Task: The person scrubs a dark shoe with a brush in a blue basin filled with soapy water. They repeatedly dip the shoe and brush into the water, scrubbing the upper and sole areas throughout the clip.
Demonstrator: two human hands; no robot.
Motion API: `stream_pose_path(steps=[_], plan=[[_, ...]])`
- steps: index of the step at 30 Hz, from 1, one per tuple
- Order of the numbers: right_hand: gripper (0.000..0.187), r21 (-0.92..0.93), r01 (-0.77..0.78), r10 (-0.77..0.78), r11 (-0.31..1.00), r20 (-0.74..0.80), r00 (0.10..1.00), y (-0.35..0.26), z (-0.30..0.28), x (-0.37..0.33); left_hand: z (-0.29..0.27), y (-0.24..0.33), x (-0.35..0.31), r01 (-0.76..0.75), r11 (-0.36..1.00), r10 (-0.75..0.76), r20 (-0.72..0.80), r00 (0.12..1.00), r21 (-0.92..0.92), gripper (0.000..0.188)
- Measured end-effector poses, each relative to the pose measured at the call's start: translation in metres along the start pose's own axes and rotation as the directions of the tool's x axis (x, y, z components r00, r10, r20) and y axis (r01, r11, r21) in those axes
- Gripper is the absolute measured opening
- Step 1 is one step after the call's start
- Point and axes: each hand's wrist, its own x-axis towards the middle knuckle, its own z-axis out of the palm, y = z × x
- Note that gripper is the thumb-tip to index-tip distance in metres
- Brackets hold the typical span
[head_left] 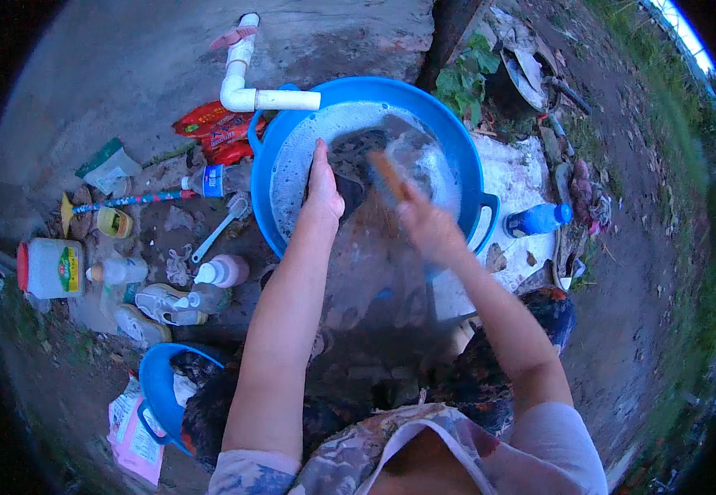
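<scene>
A big blue tub (457, 140) of soapy water stands in front of me. A dark wet cloth (366, 256) hangs from the tub over a slanted board toward my knees. My left hand (322, 191) presses flat on the cloth at the tub's near side. My right hand (425, 221), blurred by motion, grips a brown scrubbing brush (385, 175) over the cloth.
A white pipe with a pink tap (246, 78) reaches over the tub's rim. Left on the ground lie bottles (219, 269), a white jug (51, 268), a red packet (217, 130), a toothbrush (219, 229) and shoes (160, 304). A smaller blue basin (160, 388) holds dark laundry. A blue bottle (539, 219) lies to the right.
</scene>
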Motion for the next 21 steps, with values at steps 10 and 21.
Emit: stream_pose_path(steps=[10, 21], plan=[[0.056, -0.130, 0.030, -0.050, 0.991, -0.154, 0.987, 0.010, 0.020, 0.064, 0.006, -0.018, 0.010, 0.017, 0.994, -0.023, 0.055, 0.998, 0.107, 0.063], [0.053, -0.233, -0.046, 0.010, 0.971, -0.157, 0.988, -0.003, 0.011, 0.081, 0.003, -0.022, 0.018, 0.098, 0.987, -0.111, 0.098, 0.989, 0.130, 0.065]])
